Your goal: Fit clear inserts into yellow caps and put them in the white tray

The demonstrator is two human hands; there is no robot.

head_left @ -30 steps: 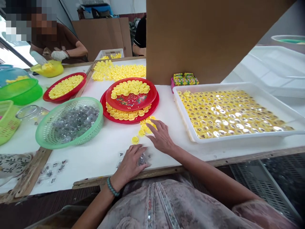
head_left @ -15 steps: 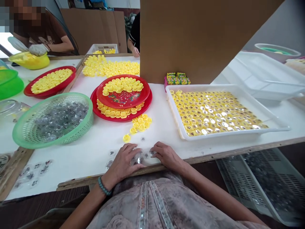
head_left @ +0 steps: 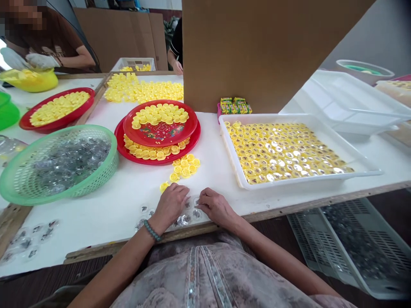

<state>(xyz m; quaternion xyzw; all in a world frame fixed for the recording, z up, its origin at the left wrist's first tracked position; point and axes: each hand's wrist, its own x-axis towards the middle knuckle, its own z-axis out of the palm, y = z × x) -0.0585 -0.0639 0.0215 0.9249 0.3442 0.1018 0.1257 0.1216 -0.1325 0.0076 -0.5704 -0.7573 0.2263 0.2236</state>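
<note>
**Both hands bent over clear pieces at the near edge**

The fingers of the left hand (head_left: 173,200) are bunched together and curled down over the clear pieces (head_left: 184,220); whether they clamp one is hidden. On the right hand (head_left: 220,208), thumb and forefinger come close together at the rim of a clear piece, but a firm pinch cannot be told. The clear pieces lie flat between and beside the hands, probably kept low and near so that both hands can get at them without stretching.

Just beyond the left hand, loose yellow pieces (head_left: 186,167) sit in a small cluster, seemingly within easy reach. Past them, the upper red plate (head_left: 180,130) is stacked on the lower red plate (head_left: 154,161), likely to save room. The green basket (head_left: 102,172) stands left, full of more clear pieces; the white tray (head_left: 289,181) stands right, holding yellow pieces with shiny tops in rows, perhaps so they stay flat. Far left, a co-worker's gloved hands (head_left: 41,61) are over a yellow bowl (head_left: 45,83).

Against the frame a second earlier, the right hand has left the loose yellow pieces for the clear ones. Against the half-second frame, the left hand is farther forward, partly covering the nearest loose yellow piece.
</note>
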